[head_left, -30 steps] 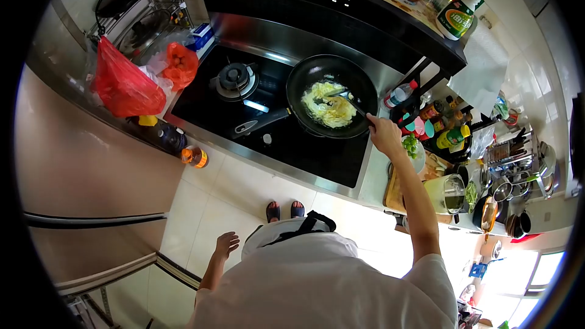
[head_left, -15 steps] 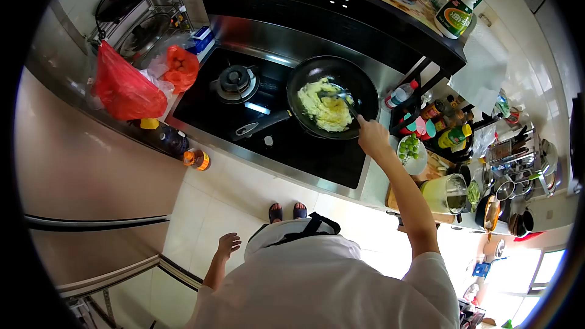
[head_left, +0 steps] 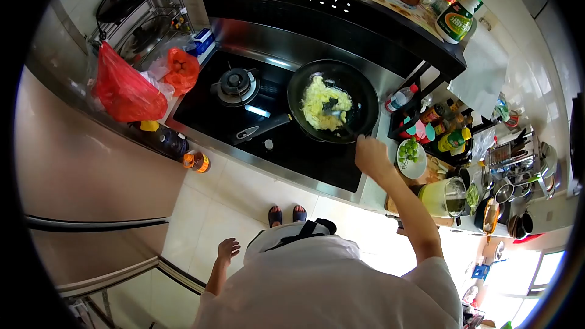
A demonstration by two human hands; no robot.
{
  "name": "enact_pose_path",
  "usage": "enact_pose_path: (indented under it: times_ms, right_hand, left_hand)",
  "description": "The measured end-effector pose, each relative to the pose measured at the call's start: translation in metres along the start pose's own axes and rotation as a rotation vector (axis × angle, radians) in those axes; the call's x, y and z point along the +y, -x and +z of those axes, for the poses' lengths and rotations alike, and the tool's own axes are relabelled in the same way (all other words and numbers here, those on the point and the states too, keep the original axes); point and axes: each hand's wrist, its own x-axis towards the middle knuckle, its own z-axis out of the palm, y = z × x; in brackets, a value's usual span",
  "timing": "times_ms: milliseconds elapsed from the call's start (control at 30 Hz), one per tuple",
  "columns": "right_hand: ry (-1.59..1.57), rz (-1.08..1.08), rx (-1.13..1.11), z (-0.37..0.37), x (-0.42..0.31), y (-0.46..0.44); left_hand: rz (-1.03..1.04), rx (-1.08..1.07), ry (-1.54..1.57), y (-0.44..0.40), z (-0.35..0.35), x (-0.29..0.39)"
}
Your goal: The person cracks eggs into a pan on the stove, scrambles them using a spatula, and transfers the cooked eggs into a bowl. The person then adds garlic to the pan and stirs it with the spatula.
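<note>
My right hand is closed round the handle of a spatula at the pan's lower right rim. The spatula's dark head lies among pale yellow scrambled eggs; part of its shaft is hard to make out. The eggs sit in a black frying pan on the right side of the stove, its handle pointing lower left. My left hand hangs low by my side over the floor, fingers apart, holding nothing.
On the black glass stove, a bare burner is left of the pan. A plate of chopped greens and a pitcher of yellowish liquid stand at the right. Red plastic bags hang at the left. A range hood juts out above.
My right hand has moved slightly down, toward my body, with the spatula. The eggs are gathered into a smaller, more broken heap. My left hand stays about where it was.
</note>
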Motion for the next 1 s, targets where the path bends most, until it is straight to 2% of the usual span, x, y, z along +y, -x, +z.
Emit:
enact_pose_path:
  times_ms: [67, 167, 267, 367, 500, 567, 667, 700, 800, 900, 1000]
  right_hand:
    - [0.024, -0.057, -0.067, -0.011, -0.007, 0.012]
    - [-0.158, 0.026, 0.076, -0.026, -0.002, -0.007]
    - [-0.263, -0.038, 0.238, 0.008, 0.047, -0.040]
    - [-0.249, 0.012, 0.276, 0.011, 0.061, -0.072]
    - [-0.552, 0.213, 0.000, -0.003, 0.038, -0.108]
    - [-0.653, 0.282, -0.206, -0.035, 0.016, -0.104]
    - [-0.443, 0.148, -0.406, -0.064, 0.015, -0.091]
    - [-0.235, -0.132, -0.299, -0.061, 0.033, -0.091]
    - [0.151, -0.155, -0.254, -0.107, 0.037, -0.052]
    - [0.314, -0.088, -0.260, -0.136, 0.041, -0.022]
    - [0.343, -0.018, -0.323, -0.147, 0.042, -0.002]
  left_hand:
    - [-0.012, 0.002, 0.025, 0.000, 0.001, -0.006]
    - [-0.095, -0.055, 0.047, -0.001, -0.003, -0.008]
    - [0.002, -0.007, -0.065, 0.003, 0.001, -0.010]
    - [-0.056, -0.018, -0.026, 0.000, -0.003, -0.009]
    - [-0.036, 0.011, -0.062, 0.000, -0.007, -0.009]
    - [-0.025, 0.016, -0.056, 0.002, -0.008, -0.005]
    - [-0.023, 0.028, -0.059, 0.002, -0.008, -0.003]
    - [-0.025, 0.035, -0.059, 0.002, -0.008, -0.005]
    - [-0.036, 0.010, -0.040, 0.002, -0.009, -0.011]
    - [-0.071, -0.001, -0.032, 0.002, -0.009, -0.014]
    - [-0.058, -0.003, -0.119, 0.001, 0.000, -0.004]
